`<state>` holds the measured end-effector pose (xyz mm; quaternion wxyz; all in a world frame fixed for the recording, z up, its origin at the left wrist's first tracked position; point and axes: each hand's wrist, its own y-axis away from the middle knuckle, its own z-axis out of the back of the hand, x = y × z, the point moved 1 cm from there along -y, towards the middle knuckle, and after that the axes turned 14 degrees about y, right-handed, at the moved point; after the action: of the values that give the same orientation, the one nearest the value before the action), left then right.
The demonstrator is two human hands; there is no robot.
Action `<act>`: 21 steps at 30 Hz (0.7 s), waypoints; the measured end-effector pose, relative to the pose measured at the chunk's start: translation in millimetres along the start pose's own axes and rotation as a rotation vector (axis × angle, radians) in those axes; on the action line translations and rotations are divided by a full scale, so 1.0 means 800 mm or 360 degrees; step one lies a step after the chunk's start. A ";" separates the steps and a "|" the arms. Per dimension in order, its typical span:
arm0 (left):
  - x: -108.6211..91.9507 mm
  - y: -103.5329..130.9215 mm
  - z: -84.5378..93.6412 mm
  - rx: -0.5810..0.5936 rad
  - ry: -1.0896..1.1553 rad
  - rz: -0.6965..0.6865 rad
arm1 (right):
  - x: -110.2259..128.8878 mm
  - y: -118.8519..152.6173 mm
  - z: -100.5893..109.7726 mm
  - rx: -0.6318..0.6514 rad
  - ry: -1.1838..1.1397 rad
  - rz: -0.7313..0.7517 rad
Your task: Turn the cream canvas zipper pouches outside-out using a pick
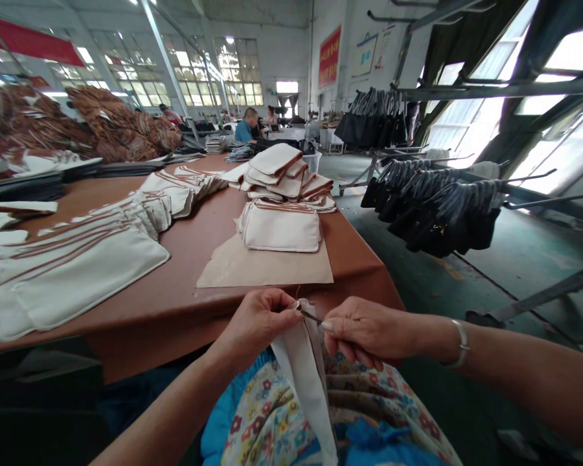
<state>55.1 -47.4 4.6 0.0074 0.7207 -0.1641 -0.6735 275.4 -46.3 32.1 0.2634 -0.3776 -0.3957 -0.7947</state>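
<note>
A white fabric pouch with a brown-trimmed upper edge hangs on its narrow side over my lap. My left hand is closed, thumb and fingers pinching the pouch's top corner. Close by on the right, my right hand is closed around a thin dark tool, whose tip reaches the corner under my left thumb. The tool's exact kind does not show, since the fingers cover its rear end. Just beyond both hands, a stack of white pouches with brown edging lies on a sheet of brown paper.
Overlapping white pouches spread along the left of the brown-covered table. A looser pile of pouches sits behind the stack. Black bags hang on a metal rack at right. Brown bundles are heaped far left; a person sits beyond.
</note>
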 end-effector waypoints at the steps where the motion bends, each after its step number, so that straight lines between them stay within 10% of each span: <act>1: 0.000 0.001 -0.001 -0.0002 -0.0030 -0.0015 | 0.000 -0.002 -0.003 0.0002 -0.0024 -0.0026; 16: -0.008 0.013 -0.011 -0.0065 -0.0380 -0.0094 | -0.006 -0.017 -0.022 0.0003 -0.0460 -0.0170; 21: 0.004 0.025 -0.042 0.0260 -0.0287 0.0016 | -0.005 -0.025 0.013 -0.0371 -0.0989 -0.0230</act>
<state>83.5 -74.4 9.5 -0.0628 0.6546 -0.2220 -0.7199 267.2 -26.3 24.5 0.0284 -0.6003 -0.3891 -0.6982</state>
